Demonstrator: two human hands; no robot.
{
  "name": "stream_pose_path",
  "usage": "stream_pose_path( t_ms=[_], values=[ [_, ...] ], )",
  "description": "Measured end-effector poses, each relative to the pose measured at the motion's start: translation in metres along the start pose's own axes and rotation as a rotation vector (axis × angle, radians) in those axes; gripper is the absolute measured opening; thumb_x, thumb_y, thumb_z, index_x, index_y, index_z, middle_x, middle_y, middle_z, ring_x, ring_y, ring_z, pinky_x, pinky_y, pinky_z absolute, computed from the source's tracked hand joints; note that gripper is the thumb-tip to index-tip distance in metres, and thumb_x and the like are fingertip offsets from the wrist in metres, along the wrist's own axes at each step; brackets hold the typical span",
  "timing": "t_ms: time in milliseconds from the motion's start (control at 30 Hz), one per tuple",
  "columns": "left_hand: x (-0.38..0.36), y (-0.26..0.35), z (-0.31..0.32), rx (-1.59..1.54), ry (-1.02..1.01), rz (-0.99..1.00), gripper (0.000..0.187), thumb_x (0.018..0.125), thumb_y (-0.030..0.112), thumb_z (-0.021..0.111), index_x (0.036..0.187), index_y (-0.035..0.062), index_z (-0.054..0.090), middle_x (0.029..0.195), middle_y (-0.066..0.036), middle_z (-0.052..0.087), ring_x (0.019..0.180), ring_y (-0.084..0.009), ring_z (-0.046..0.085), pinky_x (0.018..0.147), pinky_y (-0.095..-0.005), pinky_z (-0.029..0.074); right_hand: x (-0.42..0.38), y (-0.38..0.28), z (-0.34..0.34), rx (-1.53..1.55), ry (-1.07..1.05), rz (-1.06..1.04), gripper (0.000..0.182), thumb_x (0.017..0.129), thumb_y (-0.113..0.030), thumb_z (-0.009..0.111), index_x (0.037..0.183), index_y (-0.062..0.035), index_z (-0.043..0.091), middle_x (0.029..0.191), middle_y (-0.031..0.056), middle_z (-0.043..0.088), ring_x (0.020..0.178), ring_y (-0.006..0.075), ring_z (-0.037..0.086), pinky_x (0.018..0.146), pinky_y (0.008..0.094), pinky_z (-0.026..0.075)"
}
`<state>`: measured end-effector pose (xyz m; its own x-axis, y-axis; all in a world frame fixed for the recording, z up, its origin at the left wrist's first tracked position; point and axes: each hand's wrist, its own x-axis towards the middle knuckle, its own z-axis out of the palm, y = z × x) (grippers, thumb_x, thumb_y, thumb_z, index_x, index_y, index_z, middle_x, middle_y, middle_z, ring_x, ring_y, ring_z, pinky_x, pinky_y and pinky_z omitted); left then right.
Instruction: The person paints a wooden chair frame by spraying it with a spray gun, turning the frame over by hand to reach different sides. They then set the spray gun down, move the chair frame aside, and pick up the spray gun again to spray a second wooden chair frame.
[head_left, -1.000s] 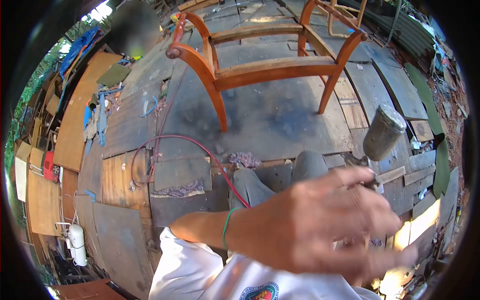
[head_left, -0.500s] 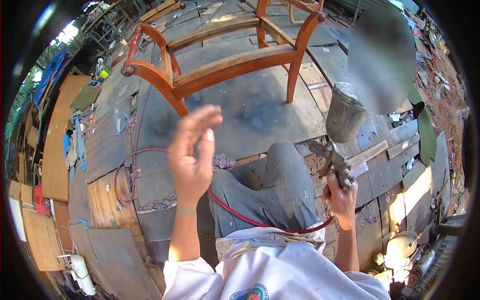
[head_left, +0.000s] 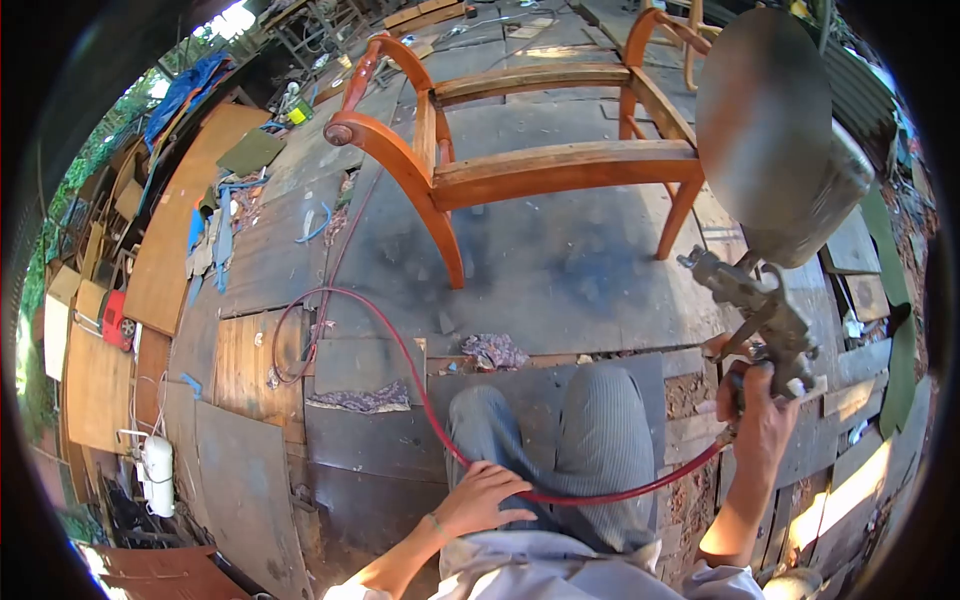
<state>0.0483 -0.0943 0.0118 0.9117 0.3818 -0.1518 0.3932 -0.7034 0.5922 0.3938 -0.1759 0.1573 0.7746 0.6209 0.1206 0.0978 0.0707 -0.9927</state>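
1. Nearest, the left hand (head_left: pixel 478 500) lies flat on the person's left thigh, fingers spread and holding nothing, just beside the red hose (head_left: pixel 420 385) that crosses the lap.
2. Right of it, the right hand (head_left: pixel 758 425) is wrapped tight around the grip of a spray gun (head_left: pixel 765 310), held up at the right side – the gun's metal cup (head_left: pixel 775 140) rises above the hand, close to the camera and partly blurred.
3. From the base of the gun the hose sags under the knees, then loops left across the plank floor (head_left: pixel 560 250) in a wide curl.
4. Beyond the knees, a scrap of rag (head_left: pixel 495 350) lies on the boards.
5. Farther out stands an orange wooden chair frame (head_left: pixel 520 150) with no seat panel – well apart from both hands.
6. At the far left edge, plywood sheets (head_left: pixel 165 250) lean among clutter, and a small white tank (head_left: pixel 157 480) sits low on the floor.
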Motion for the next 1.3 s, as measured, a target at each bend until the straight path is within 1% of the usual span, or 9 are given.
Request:
stream_pose_path(
  t_ms=[67,100,200,233,333,633,867,1100,1300],
  values=[
    [-0.001,-0.016,-0.019,0.078,0.049,-0.028,0.048,0.081,0.054,0.079,0.1,0.0092,0.076,0.094,-0.003,0.071,0.095,-0.022,0.065,0.096,-0.036,0.043,0.025,0.001,0.011,0.025,-0.019,-0.018,0.03,0.104,-0.027,0.057,0.108,0.0009,0.068,0.066,0.0032,0.063,0.047,0.0075,0.048,0.042,0.0253,0.033],
    [-0.001,-0.018,-0.032,0.102,0.034,-0.066,0.046,0.081,0.053,0.079,0.098,0.0096,0.076,0.091,-0.003,0.069,0.096,-0.022,0.064,0.097,-0.0365,0.043,0.038,-0.006,0.022,0.001,-0.035,-0.002,0.031,0.103,-0.028,0.058,0.104,0.0007,0.07,0.063,0.0018,0.061,0.045,0.0066,0.045,0.041,0.0254,0.032],
    [-0.003,-0.014,-0.071,0.149,0.073,-0.113,0.042,0.08,0.05,0.08,0.093,0.0099,0.075,0.086,-0.003,0.064,0.096,-0.023,0.063,0.097,-0.0379,0.044,0.078,-0.007,0.04,-0.103,-0.2,0.005,0.032,0.106,-0.026,0.053,0.111,0.0033,0.065,0.087,0.0086,0.073,0.044,0.0046,0.043,0.039,0.0227,0.03],
    [-0.006,-0.009,-0.084,0.159,0.097,-0.12,0.041,0.079,0.049,0.081,0.092,0.0098,0.075,0.085,-0.003,0.063,0.095,-0.0234,0.063,0.097,-0.0384,0.045,0.089,-0.017,0.053,-0.11,-0.232,0.001,0.029,0.105,-0.024,0.054,0.113,0.0018,0.065,0.082,0.0078,0.072,0.043,0.0044,0.043,0.038,0.0229,0.03],
    [-0.014,0.003,-0.111,0.118,0.189,-0.157,0.038,0.075,0.043,0.086,0.089,0.0088,0.075,0.085,-0.002,0.061,0.09,-0.0239,0.062,0.093,-0.041,0.048,0.119,-0.059,0.089,-0.123,-0.291,0.08,0.033,0.1,-0.032,0.069,0.096,0.0004,0.073,0.055,-0.002,0.054,0.044,0.0056,0.045,0.042,0.026,0.033],
    [-0.005,0.108,-0.176,-0.063,0.306,-0.402,0.029,0.076,0.031,0.085,0.092,0.0087,0.076,0.094,-0.005,0.061,0.097,-0.0266,0.061,0.091,-0.0414,0.048,0.203,-0.139,0.179,-0.286,-0.629,0.132,0.044,0.098,-0.043,0.07,0.097,0.0009,0.071,0.07,0.0031,0.064,0.047,0.0097,0.054,0.045,0.0301,0.044],
    [-0.003,0.179,-0.229,-0.269,0.346,-0.53,0.024,0.081,0.029,0.082,0.095,0.0107,0.075,0.094,-0.005,0.06,0.097,-0.0279,0.06,0.088,-0.0406,0.049,0.264,-0.169,0.231,-0.393,-0.875,0.153,0.046,0.099,-0.044,0.068,0.091,0.0014,0.067,0.065,0.0036,0.061,0.047,0.0124,0.057,0.046,0.0324,0.046],
    [0.016,0.188,-0.269,-0.297,0.411,-0.554,0.025,0.082,0.026,0.082,0.097,0.0088,0.073,0.095,-0.006,0.059,0.095,-0.0297,0.06,0.086,-0.0424,0.049,0.306,-0.159,0.287,-0.458,-0.795,-0.007,0.045,0.097,-0.046,0.069,0.1,-0.0007,0.069,0.066,0.0059,0.063,0.053,0.0137,0.058,0.052,0.0358,0.048],
    [0.021,0.16,-0.293,-0.322,0.452,-0.586,0.026,0.079,0.024,0.087,0.095,0.0059,0.075,0.089,-0.006,0.062,0.087,-0.0265,0.062,0.076,-0.0394,0.051,0.325,-0.164,0.318,-0.441,-0.614,0.026,0.045,0.097,-0.045,0.069,0.103,-0.0002,0.07,0.067,0.006,0.064,0.052,0.0131,0.058,0.052,0.0356,0.047]
  ],
)
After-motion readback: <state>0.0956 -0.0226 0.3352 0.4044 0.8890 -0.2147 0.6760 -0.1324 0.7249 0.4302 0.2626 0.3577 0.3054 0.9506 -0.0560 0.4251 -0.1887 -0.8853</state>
